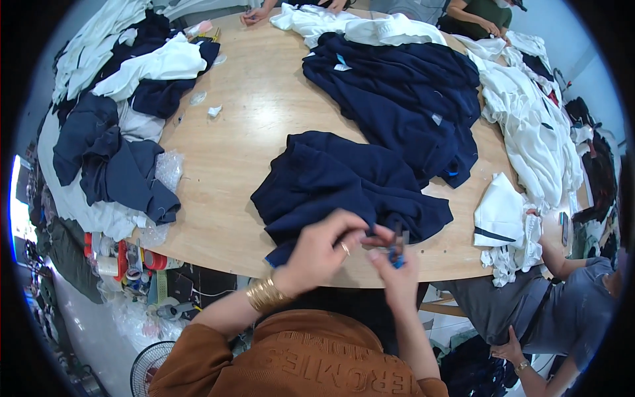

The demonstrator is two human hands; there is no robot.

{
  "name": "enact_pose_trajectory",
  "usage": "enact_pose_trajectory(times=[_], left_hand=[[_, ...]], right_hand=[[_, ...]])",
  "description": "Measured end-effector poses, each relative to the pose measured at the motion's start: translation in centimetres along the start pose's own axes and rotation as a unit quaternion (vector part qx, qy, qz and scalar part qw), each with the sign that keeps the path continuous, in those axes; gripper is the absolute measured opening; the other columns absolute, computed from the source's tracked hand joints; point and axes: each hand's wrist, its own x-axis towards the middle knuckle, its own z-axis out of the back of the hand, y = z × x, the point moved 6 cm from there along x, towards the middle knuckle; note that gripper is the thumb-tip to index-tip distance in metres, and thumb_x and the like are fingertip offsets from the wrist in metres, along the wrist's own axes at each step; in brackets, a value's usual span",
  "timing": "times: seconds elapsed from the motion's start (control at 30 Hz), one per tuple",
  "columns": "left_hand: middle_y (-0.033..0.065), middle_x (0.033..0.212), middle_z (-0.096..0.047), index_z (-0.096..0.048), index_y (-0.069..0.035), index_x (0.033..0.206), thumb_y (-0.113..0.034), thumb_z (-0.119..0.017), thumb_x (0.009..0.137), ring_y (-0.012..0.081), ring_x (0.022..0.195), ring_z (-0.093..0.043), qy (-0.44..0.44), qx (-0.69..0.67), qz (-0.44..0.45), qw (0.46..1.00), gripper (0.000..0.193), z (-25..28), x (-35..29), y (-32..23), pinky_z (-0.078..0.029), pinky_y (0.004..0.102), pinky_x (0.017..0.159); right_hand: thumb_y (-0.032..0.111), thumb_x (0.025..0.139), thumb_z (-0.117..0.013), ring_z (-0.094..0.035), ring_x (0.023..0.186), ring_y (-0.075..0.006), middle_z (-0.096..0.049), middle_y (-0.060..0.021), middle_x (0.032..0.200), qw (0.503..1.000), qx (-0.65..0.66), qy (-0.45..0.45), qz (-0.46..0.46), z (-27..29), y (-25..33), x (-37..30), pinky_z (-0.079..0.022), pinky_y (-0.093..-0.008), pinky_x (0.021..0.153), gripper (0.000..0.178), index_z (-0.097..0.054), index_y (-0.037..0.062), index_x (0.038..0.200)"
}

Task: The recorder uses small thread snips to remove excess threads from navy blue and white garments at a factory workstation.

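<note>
My right hand (399, 274) is closed around small thread snips (397, 253) with blue on the handle, their blades pointing up and away from me. Beside it, my left hand (324, 248), with a ring and gold bangles, has its fingers pinched together close to the snips. Whatever those fingers hold is too small to make out. Both hands are above the near edge of a navy garment (344, 175), which lies rumpled on the wooden table (231, 159). Part of its lower edge is hidden behind my hands.
A larger navy pile (403, 86) lies beyond. White garments (522, 132) line the right side; dark and white clothes (126, 159) heap at the left. Co-workers' hands (254, 16) show at the far edge, and a seated person (569, 311) is close on my right. A fan (149, 367) stands below left.
</note>
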Motion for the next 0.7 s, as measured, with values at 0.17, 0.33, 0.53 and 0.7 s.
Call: enact_pose_trajectory(times=[0.17,0.33,0.53,0.7], left_hand=[[0.0132,0.103,-0.058,-0.055,-0.005,0.117,0.006,-0.052,0.078,0.0254,0.089,-0.058,0.133,-0.002,-0.029,0.991,0.04,-2.7,-1.7,-1.1,-0.046,0.0289,0.078],[0.0114,0.108,-0.048,-0.057,-0.01,0.106,-0.005,-0.068,0.067,0.03,0.103,-0.043,-0.059,0.182,-0.091,0.977,0.041,-1.3,-0.5,-2.1,-0.037,0.0355,0.088],[0.0015,0.084,-0.059,-0.057,0.002,0.098,-0.006,-0.059,0.084,0.007,0.077,-0.052,0.153,-0.113,0.096,0.977,0.016,-2.8,0.3,0.4,-0.043,0.0205,0.072],[-0.0042,0.079,-0.054,-0.059,-0.001,0.092,-0.016,-0.059,0.088,0.0005,0.069,-0.043,0.202,-0.216,0.188,0.937,0.016,-2.7,0.3,0.2,-0.036,0.0165,0.061]], right_hand=[[0.003,0.081,-0.063,-0.048,0.065,-0.0027,-0.057,0.0018,0.077,0.991,0.021,-0.126,0.038,2.7,-3.7,-0.8,-0.036,-0.0163,0.058,0.02,-0.06,-0.0014,0.1],[0.013,0.084,-0.063,-0.045,0.06,-0.0002,-0.055,0.0061,0.068,0.974,0.173,-0.043,-0.144,2.4,-2.3,-1.8,-0.032,-0.0159,0.053,0.01,-0.063,0.0036,0.088],[0.005,0.079,-0.063,-0.055,0.063,-0.005,-0.058,0.0027,0.072,0.936,0.316,-0.088,-0.123,5.1,-1.0,-1.6,-0.043,-0.0179,0.059,0.005,-0.059,0.0057,0.082],[0.01,0.078,-0.061,-0.059,0.071,-0.0097,-0.06,-0.0027,0.079,0.916,0.357,-0.084,-0.165,6.1,-2.1,-2.3,-0.047,-0.0199,0.064,0.015,-0.056,0.0033,0.091]])
